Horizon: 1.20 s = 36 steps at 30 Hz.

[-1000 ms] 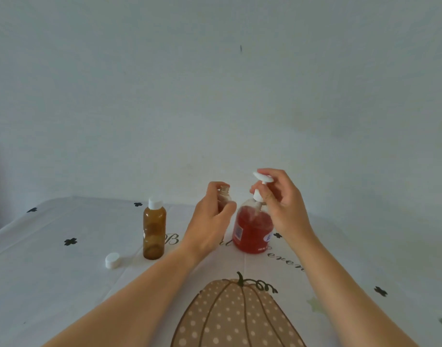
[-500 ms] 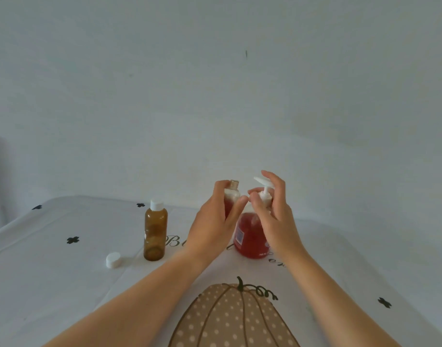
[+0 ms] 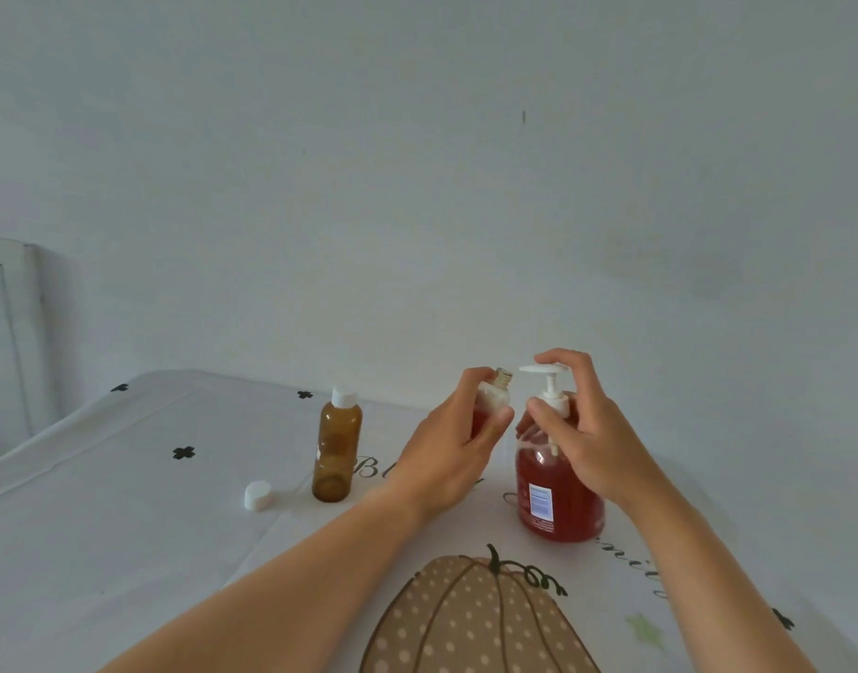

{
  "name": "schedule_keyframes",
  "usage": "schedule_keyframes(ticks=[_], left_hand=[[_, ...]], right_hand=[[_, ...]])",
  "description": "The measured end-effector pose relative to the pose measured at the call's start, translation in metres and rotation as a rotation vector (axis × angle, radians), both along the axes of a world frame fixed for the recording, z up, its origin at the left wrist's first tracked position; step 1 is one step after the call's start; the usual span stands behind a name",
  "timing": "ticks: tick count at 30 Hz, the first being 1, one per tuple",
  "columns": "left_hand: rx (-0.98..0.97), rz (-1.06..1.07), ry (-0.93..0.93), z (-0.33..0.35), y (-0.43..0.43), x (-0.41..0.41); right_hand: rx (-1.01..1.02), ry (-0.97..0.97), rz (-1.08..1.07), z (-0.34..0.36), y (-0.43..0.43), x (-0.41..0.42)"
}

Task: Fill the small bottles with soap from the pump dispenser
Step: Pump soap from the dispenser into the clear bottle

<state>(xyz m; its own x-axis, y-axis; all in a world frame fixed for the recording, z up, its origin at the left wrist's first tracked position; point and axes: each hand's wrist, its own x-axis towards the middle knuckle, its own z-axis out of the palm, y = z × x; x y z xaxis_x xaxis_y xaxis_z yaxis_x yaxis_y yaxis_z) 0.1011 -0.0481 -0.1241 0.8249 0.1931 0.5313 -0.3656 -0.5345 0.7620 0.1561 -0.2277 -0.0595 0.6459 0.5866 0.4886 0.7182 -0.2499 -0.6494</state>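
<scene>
My left hand (image 3: 448, 446) grips a small uncapped bottle (image 3: 495, 398), tilted, its threaded neck just left of the pump's spout; red soap shows inside it. The pump dispenser (image 3: 553, 497), clear with red soap and a white pump head, stands on the table. My right hand (image 3: 582, 429) curls round the pump head, fingers over its top and thumb at the collar. A second small amber bottle (image 3: 337, 444) with a white cap stands upright to the left. A loose white cap (image 3: 258, 495) lies beside it.
The table (image 3: 125, 502) wears a white cloth with black clover marks, script lettering and a dotted pumpkin print near me. A plain wall rises right behind the table. A white frame (image 3: 9, 332) stands at the far left.
The small bottle came up beside the pump spout and its neck now sits close to the nozzle. My right hand shifted its hold on the pump head. The view drew nearer.
</scene>
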Motion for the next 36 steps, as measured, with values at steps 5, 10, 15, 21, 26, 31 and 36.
schedule_keyframes(ticks=[5, 10, 15, 21, 26, 31, 36], left_hand=[[0.023, -0.025, -0.038, 0.001, -0.005, -0.002], [0.01, 0.004, -0.061, -0.004, -0.001, 0.002], [-0.023, -0.002, -0.072, -0.002, -0.001, 0.003], [-0.003, -0.041, -0.037, -0.006, -0.004, 0.003], [-0.014, -0.055, -0.034, -0.005, -0.004, 0.004], [-0.014, -0.009, -0.062, -0.006, -0.003, 0.005], [-0.015, 0.011, -0.044, -0.005, -0.004, 0.007]], right_hand=[[-0.103, -0.057, 0.021, 0.004, 0.002, -0.001], [-0.155, 0.012, 0.035, 0.003, 0.003, -0.001], [-0.058, -0.094, -0.009, -0.007, 0.013, -0.004], [-0.024, -0.045, -0.031, -0.004, 0.007, -0.002], [-0.059, -0.029, -0.041, -0.002, 0.008, 0.001], [-0.122, -0.03, 0.008, 0.001, 0.003, -0.001], [-0.085, -0.038, 0.006, 0.0, 0.003, -0.001]])
